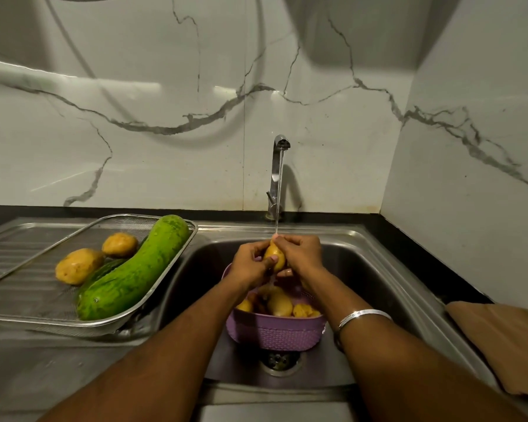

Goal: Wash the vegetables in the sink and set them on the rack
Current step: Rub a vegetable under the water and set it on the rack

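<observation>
Both my hands hold one yellow potato [275,257] under the running stream from the tap [277,175], above the steel sink [360,263]. My left hand [250,263] grips it from the left and my right hand [302,257] curls round it from the right. Below them a purple basket [276,333] stands in the sink with several potatoes [279,303] inside. On the left drainboard a wire mesh rack [177,257] carries a large green gourd [134,272], a thinner dark cucumber partly hidden beneath it, and two potatoes [78,265].
The sink drain [280,360] lies just in front of the basket. A brown cloth [503,339] rests on the black counter at the right. A marble-patterned wall rises behind the tap and along the right side.
</observation>
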Action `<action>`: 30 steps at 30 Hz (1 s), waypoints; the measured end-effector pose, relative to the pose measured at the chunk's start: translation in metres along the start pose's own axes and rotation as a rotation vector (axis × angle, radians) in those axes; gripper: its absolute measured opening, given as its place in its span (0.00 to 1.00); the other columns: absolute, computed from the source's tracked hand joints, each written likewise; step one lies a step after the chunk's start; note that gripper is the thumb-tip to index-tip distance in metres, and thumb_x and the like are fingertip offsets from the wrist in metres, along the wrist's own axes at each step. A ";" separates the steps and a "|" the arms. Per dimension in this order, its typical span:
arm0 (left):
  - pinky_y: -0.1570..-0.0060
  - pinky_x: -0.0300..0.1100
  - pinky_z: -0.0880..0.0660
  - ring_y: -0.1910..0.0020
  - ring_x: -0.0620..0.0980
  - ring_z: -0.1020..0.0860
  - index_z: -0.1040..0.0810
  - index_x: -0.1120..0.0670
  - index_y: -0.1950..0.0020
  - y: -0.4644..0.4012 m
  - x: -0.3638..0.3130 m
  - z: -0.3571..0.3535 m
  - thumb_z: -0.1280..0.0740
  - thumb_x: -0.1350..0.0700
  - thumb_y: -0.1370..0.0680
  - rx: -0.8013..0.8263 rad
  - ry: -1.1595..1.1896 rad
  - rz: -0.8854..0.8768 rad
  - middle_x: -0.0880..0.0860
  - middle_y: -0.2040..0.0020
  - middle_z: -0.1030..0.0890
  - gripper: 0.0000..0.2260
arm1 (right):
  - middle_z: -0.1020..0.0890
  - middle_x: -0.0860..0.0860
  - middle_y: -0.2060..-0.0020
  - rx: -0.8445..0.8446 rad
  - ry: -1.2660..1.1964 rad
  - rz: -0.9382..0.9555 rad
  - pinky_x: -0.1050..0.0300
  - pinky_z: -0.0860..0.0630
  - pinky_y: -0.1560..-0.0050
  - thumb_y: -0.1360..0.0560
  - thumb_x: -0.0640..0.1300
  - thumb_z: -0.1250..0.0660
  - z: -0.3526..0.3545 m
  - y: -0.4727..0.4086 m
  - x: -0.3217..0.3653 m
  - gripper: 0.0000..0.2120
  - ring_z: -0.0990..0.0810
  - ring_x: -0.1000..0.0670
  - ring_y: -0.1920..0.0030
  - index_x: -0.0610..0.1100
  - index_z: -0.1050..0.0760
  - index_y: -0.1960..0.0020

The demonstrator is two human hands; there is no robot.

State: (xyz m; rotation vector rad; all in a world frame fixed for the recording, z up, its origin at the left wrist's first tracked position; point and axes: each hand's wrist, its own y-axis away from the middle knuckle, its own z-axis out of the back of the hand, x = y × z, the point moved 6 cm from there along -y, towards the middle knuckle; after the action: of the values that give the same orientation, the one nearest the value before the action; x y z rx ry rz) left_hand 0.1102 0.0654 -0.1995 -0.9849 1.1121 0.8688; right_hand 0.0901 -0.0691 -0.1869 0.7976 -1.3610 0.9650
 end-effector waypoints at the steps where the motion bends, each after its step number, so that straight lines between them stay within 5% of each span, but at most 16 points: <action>1: 0.39 0.55 0.22 0.41 0.54 0.19 0.23 0.57 0.32 0.000 0.000 0.000 0.33 0.67 0.21 -0.007 0.002 -0.002 0.56 0.42 0.17 0.17 | 0.15 0.44 0.52 -0.010 0.006 0.012 0.58 0.20 0.72 0.23 0.47 0.27 0.000 0.001 0.000 0.11 0.15 0.47 0.56 0.42 0.16 0.43; 5: 0.40 0.57 0.21 0.43 0.55 0.18 0.22 0.57 0.33 -0.001 0.002 0.007 0.32 0.67 0.22 -0.081 0.018 0.025 0.56 0.43 0.17 0.17 | 0.15 0.45 0.51 0.122 0.007 -0.076 0.49 0.15 0.63 0.20 0.42 0.31 -0.010 0.004 0.002 0.05 0.15 0.45 0.54 0.47 0.17 0.47; 8: 0.41 0.60 0.21 0.44 0.56 0.17 0.19 0.56 0.38 -0.001 0.005 0.011 0.32 0.66 0.21 -0.073 0.017 0.044 0.56 0.45 0.15 0.13 | 0.16 0.47 0.57 0.227 0.029 -0.109 0.48 0.14 0.58 0.21 0.35 0.32 -0.013 0.006 0.005 0.08 0.14 0.46 0.56 0.48 0.19 0.52; 12: 0.40 0.57 0.21 0.44 0.53 0.17 0.20 0.54 0.36 0.003 -0.006 0.003 0.32 0.65 0.21 -0.019 -0.023 0.005 0.55 0.44 0.16 0.15 | 0.15 0.46 0.54 0.060 -0.004 -0.064 0.51 0.15 0.66 0.24 0.42 0.26 -0.002 0.003 0.005 0.06 0.14 0.45 0.56 0.44 0.16 0.47; 17: 0.40 0.50 0.20 0.44 0.49 0.18 0.22 0.56 0.32 0.006 -0.016 0.001 0.27 0.65 0.25 -0.073 -0.068 -0.046 0.54 0.42 0.16 0.21 | 0.14 0.47 0.57 -0.070 0.037 -0.014 0.45 0.14 0.57 0.24 0.48 0.26 0.005 -0.001 0.005 0.07 0.14 0.46 0.55 0.46 0.15 0.50; 21: 0.42 0.47 0.19 0.44 0.46 0.18 0.20 0.55 0.34 0.003 -0.015 0.010 0.20 0.62 0.32 -0.176 -0.158 -0.064 0.51 0.42 0.16 0.26 | 0.14 0.42 0.53 0.152 -0.062 -0.125 0.52 0.17 0.66 0.22 0.41 0.31 -0.006 0.001 0.003 0.08 0.15 0.48 0.62 0.45 0.17 0.44; 24: 0.43 0.48 0.19 0.45 0.47 0.18 0.22 0.53 0.34 0.002 -0.007 0.014 0.19 0.55 0.32 -0.192 -0.153 0.050 0.48 0.43 0.17 0.28 | 0.16 0.39 0.51 0.165 -0.079 -0.108 0.56 0.21 0.71 0.22 0.39 0.32 -0.006 -0.004 0.001 0.10 0.18 0.51 0.69 0.46 0.20 0.42; 27: 0.53 0.48 0.17 0.53 0.51 0.15 0.18 0.58 0.41 0.004 -0.001 0.006 0.24 0.52 0.26 -0.080 -0.011 0.167 0.54 0.51 0.14 0.17 | 0.17 0.39 0.48 0.105 -0.118 -0.111 0.57 0.20 0.69 0.24 0.43 0.28 -0.003 -0.008 -0.002 0.10 0.17 0.48 0.61 0.45 0.20 0.42; 30: 0.44 0.56 0.19 0.46 0.54 0.17 0.20 0.56 0.37 0.004 -0.009 0.007 0.27 0.58 0.24 -0.114 -0.008 0.079 0.55 0.45 0.16 0.15 | 0.18 0.42 0.47 0.071 -0.041 -0.097 0.53 0.16 0.66 0.24 0.46 0.27 0.005 -0.011 -0.002 0.12 0.16 0.44 0.51 0.43 0.22 0.43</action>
State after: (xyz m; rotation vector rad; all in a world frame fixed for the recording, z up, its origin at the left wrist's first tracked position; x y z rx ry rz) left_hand 0.1068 0.0728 -0.1909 -1.0356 1.1103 1.0088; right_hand 0.0980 -0.0784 -0.1874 0.9330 -1.3163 0.9294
